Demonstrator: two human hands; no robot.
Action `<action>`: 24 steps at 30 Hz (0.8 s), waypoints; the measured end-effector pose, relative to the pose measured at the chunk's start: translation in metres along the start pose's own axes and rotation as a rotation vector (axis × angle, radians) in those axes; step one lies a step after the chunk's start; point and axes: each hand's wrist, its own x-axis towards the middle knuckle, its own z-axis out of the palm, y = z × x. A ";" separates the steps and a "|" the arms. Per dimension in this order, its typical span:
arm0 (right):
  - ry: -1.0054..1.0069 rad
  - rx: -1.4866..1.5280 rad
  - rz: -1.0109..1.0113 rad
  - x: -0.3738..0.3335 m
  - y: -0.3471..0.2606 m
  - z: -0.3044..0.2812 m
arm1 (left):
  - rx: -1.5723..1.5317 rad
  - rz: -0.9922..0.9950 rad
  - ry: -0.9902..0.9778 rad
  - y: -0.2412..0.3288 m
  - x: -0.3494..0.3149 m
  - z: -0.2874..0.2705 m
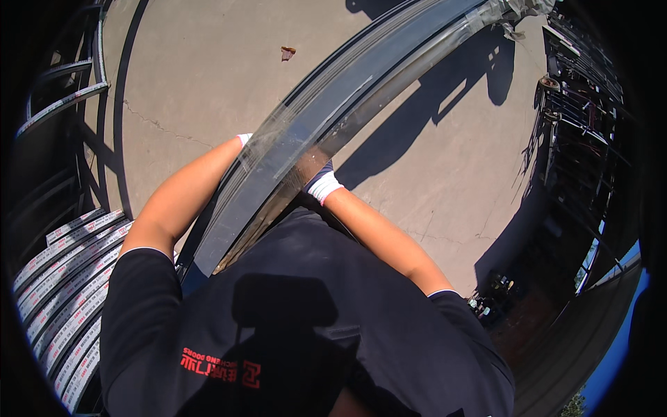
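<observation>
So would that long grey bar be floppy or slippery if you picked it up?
Probably stiff: the bar looks like ridged metal. It could be slippery where clear film covers it. And it might swing or tip, since it stretches well past the left hand and right hand.

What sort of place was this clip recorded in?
Probably an outdoor fabrication or storage yard: sunlit paved ground with sharp shadows, a stack of long pale strips at the left, and a long grey profile crossing the view.
</observation>
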 end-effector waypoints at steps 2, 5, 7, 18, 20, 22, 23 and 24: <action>0.103 0.042 -0.081 -0.005 0.011 -0.015 | 0.089 0.106 0.012 0.027 -0.013 -0.002; -0.082 0.448 0.333 -0.035 0.034 -0.063 | 0.169 0.238 0.069 0.076 -0.058 -0.014; 0.325 0.739 0.521 -0.058 0.025 -0.099 | 0.180 0.205 0.069 0.108 -0.096 -0.020; 0.374 0.325 -0.254 0.048 -0.081 -0.205 | 0.069 0.506 0.032 0.172 -0.193 0.035; 0.417 0.402 -0.272 0.032 -0.072 -0.207 | 0.157 0.400 0.100 0.165 -0.194 0.035; 0.509 0.417 -0.274 0.003 -0.060 -0.207 | 0.019 0.454 0.022 0.161 -0.185 0.041; 0.503 0.367 -0.297 -0.016 -0.046 -0.210 | -0.023 0.500 0.033 0.161 -0.179 0.046; 0.406 0.311 -0.214 -0.040 -0.036 -0.212 | 0.260 0.578 0.169 0.159 -0.174 0.054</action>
